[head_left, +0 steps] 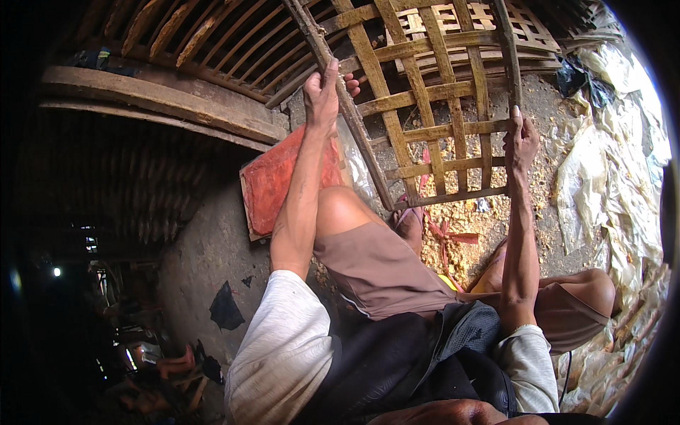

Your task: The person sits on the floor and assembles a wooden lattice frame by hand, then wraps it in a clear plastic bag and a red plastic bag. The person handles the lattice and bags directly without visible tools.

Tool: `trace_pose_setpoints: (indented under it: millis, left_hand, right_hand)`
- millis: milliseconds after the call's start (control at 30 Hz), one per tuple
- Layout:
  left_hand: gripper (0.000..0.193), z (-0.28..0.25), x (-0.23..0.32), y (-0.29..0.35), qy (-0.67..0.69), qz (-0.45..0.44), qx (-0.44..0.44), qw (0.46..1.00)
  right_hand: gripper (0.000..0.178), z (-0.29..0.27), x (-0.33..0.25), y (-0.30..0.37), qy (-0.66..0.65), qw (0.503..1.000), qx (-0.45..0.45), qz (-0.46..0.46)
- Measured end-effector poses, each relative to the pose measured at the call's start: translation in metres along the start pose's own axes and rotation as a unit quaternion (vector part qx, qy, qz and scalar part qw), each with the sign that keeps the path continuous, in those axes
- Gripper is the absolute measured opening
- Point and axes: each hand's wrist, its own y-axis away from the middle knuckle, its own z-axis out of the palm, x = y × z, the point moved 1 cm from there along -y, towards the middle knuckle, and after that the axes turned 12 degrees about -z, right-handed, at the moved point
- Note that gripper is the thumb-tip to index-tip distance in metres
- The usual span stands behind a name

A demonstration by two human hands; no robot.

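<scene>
Both my arms reach forward to a woven bamboo rack point(445, 132), a lattice of flat strips in a thin wooden frame, tilted up in front of me. My left hand point(324, 98) grips its left side bar, with the thumb laid along the bar and the fingers around it. On the right side bar my right hand point(522, 142) is closed, lower down. The rack's near edge hangs above my foot and the littered floor. Its far end runs out of the picture at the top.
A red board point(290, 185) lies beside my left knee. Yellowish crumbs point(467, 244) and red ribbon strips point(448, 237) litter the floor. Crumpled plastic sheeting point(591, 188) spreads along the right. More lattice racks point(528, 32) are piled at the back; a wooden beam point(166, 103) and slats stand left.
</scene>
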Motion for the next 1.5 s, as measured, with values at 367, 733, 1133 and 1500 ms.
trace_pose_setpoints:
  millis: [367, 733, 1133, 1500]
  left_hand:
    - [0.034, 0.002, 0.008, 0.016, 0.005, 0.028, -0.122, 0.992]
    - [0.037, -0.006, 0.005, 0.008, -0.092, 0.068, -0.084, 0.990]
    - [0.053, -0.020, 0.003, -0.002, -0.247, 0.067, -0.003, 0.967]
    - [0.063, 0.001, 0.009, 0.020, -0.241, 0.047, -0.090, 0.965]
  right_hand:
    - [0.051, 0.000, 0.011, -0.003, -0.004, 1.000, 0.026, 0.000]
    - [0.058, -0.003, 0.004, -0.002, 0.020, 0.999, 0.002, 0.030]
    - [0.053, 0.000, -0.007, -0.001, -0.010, 1.000, 0.016, -0.004]
    - [0.052, -0.006, 0.005, -0.002, 0.030, 1.000, 0.002, -0.007]
